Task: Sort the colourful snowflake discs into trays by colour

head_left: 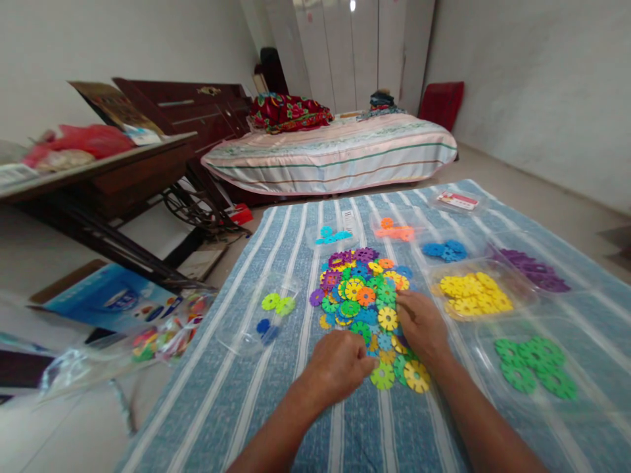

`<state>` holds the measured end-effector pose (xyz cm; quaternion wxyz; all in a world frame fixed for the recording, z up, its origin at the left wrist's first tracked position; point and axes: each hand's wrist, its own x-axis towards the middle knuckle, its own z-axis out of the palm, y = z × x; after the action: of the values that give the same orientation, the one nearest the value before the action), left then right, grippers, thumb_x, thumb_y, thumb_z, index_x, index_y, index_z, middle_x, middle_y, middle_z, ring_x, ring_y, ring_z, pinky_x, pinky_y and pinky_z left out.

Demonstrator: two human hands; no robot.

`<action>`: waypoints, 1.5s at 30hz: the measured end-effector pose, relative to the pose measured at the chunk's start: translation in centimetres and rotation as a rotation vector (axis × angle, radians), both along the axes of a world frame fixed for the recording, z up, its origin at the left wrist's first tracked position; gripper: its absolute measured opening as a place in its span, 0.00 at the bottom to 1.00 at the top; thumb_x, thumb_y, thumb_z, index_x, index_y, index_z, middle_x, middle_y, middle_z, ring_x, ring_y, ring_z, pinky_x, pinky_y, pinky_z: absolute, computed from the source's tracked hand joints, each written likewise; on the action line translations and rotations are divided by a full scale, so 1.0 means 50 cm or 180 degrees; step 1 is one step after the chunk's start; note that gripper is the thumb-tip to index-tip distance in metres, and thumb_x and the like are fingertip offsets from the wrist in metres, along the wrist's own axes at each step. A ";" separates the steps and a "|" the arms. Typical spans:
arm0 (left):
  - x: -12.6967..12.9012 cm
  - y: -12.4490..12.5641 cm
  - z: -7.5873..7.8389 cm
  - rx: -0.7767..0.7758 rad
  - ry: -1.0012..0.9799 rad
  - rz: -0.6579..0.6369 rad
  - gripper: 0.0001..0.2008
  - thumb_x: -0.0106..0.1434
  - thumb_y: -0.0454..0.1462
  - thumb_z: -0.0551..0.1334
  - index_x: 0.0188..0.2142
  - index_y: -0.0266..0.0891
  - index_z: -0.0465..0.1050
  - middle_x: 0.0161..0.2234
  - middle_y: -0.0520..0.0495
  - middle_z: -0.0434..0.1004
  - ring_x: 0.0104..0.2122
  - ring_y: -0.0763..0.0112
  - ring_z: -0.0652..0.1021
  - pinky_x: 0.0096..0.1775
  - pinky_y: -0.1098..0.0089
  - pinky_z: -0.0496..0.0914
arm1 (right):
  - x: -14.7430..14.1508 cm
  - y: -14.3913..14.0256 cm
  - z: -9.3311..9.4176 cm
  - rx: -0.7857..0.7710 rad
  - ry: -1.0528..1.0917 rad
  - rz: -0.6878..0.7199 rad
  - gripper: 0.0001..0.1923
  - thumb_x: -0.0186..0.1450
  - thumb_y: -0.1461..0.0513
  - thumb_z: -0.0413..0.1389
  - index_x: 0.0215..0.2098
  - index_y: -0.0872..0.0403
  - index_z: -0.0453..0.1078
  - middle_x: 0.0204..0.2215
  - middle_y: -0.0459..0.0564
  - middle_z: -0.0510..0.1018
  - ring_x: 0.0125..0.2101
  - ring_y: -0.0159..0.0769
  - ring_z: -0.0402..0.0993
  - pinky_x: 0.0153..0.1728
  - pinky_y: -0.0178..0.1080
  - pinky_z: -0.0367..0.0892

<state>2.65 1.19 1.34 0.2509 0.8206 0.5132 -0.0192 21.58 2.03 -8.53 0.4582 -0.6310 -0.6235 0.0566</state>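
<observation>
A mixed pile of notched plastic discs [352,309] is lying mid-table on a striped cloth [276,420], with clear containers surrounding it. On the left, one tub [236,315] is holding lime and dark blue discs; behind the pile, a box [311,238] is carrying light blue ones and another [418,221] orange. To the right, separate boxes are containing blue discs [446,251], yellow discs [476,294], purple discs [535,269] and green discs [536,364], the yellow looking fullest. A container with a red-and-white label [458,200] is sitting at the far right. The left hand [340,362] is curling into a loose fist at the pile's near edge; the right hand [422,322] is bending its fingers against the right side. Whether either is gripping a disc, I cannot tell. The right forearm is lying between pile and green discs. Beyond, a bed [330,157] is standing.
</observation>
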 end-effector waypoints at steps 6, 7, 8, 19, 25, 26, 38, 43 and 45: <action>0.033 -0.073 -0.029 0.0064 0.0249 0.0169 0.20 0.56 0.48 0.57 0.43 0.37 0.71 0.40 0.38 0.75 0.42 0.53 0.74 0.41 0.61 0.65 | 0.004 -0.001 -0.002 0.0004 -0.0005 -0.0022 0.12 0.61 0.60 0.48 0.36 0.51 0.74 0.40 0.51 0.77 0.43 0.38 0.71 0.46 0.46 0.66; 0.037 -0.077 -0.029 0.0037 0.0227 0.0191 0.21 0.56 0.47 0.57 0.45 0.37 0.69 0.42 0.37 0.74 0.43 0.53 0.73 0.43 0.60 0.65 | 0.004 -0.001 -0.003 0.0000 -0.0001 -0.0011 0.13 0.60 0.60 0.48 0.36 0.51 0.74 0.40 0.51 0.77 0.42 0.38 0.71 0.46 0.46 0.66; 0.040 -0.080 -0.030 0.0015 0.0191 0.0195 0.21 0.56 0.46 0.57 0.46 0.37 0.68 0.43 0.37 0.73 0.45 0.53 0.72 0.44 0.60 0.64 | 0.005 -0.001 -0.004 -0.0011 0.0001 0.0012 0.13 0.60 0.60 0.48 0.36 0.51 0.74 0.40 0.51 0.77 0.42 0.38 0.71 0.46 0.46 0.66; 0.023 -0.081 -0.030 -0.0345 -0.0388 0.0470 0.10 0.53 0.35 0.55 0.35 0.40 0.68 0.29 0.48 0.74 0.29 0.67 0.73 0.32 0.70 0.63 | 0.004 -0.007 -0.003 -0.0061 0.0057 0.0052 0.13 0.60 0.60 0.48 0.36 0.52 0.74 0.41 0.51 0.77 0.42 0.39 0.71 0.46 0.46 0.66; -0.019 -0.078 0.006 -0.0473 -0.0944 0.0629 0.04 0.54 0.34 0.54 0.27 0.39 0.68 0.21 0.53 0.69 0.23 0.73 0.69 0.27 0.74 0.59 | 0.004 -0.009 0.000 -0.0132 0.0089 0.0041 0.14 0.60 0.58 0.48 0.35 0.52 0.74 0.40 0.52 0.77 0.42 0.40 0.71 0.46 0.47 0.66; -0.032 -0.074 0.018 -0.0431 -0.1067 0.0666 0.05 0.55 0.35 0.54 0.27 0.39 0.68 0.20 0.54 0.68 0.22 0.74 0.68 0.26 0.75 0.59 | 0.004 -0.009 -0.001 -0.0136 0.0094 0.0049 0.14 0.60 0.58 0.48 0.35 0.52 0.74 0.40 0.53 0.77 0.42 0.40 0.71 0.46 0.47 0.66; -0.248 0.150 0.103 0.0962 0.0080 0.1731 0.09 0.54 0.36 0.55 0.30 0.39 0.74 0.19 0.52 0.73 0.25 0.70 0.75 0.29 0.74 0.64 | 0.007 -0.008 -0.008 -0.0178 0.0086 0.0089 0.15 0.60 0.57 0.48 0.36 0.53 0.74 0.41 0.53 0.76 0.43 0.40 0.71 0.46 0.47 0.66; -0.254 0.195 0.062 0.0991 0.0819 0.1558 0.11 0.54 0.33 0.55 0.30 0.41 0.77 0.26 0.49 0.78 0.34 0.67 0.77 0.35 0.75 0.66 | 0.006 -0.009 -0.007 -0.0180 0.0072 0.0077 0.14 0.60 0.58 0.48 0.36 0.53 0.74 0.41 0.53 0.76 0.43 0.40 0.71 0.46 0.47 0.66; -0.251 0.203 0.055 0.1001 0.0973 0.1537 0.12 0.54 0.33 0.55 0.32 0.42 0.77 0.31 0.48 0.80 0.37 0.67 0.77 0.38 0.74 0.67 | 0.005 -0.010 -0.007 -0.0154 0.0086 0.0063 0.14 0.60 0.58 0.48 0.36 0.52 0.73 0.41 0.52 0.76 0.43 0.40 0.71 0.46 0.47 0.66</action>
<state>-9.92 11.33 4.10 0.0384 0.6914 0.7214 -0.0026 21.81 1.53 -8.87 0.4507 -0.6348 -0.6219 0.0848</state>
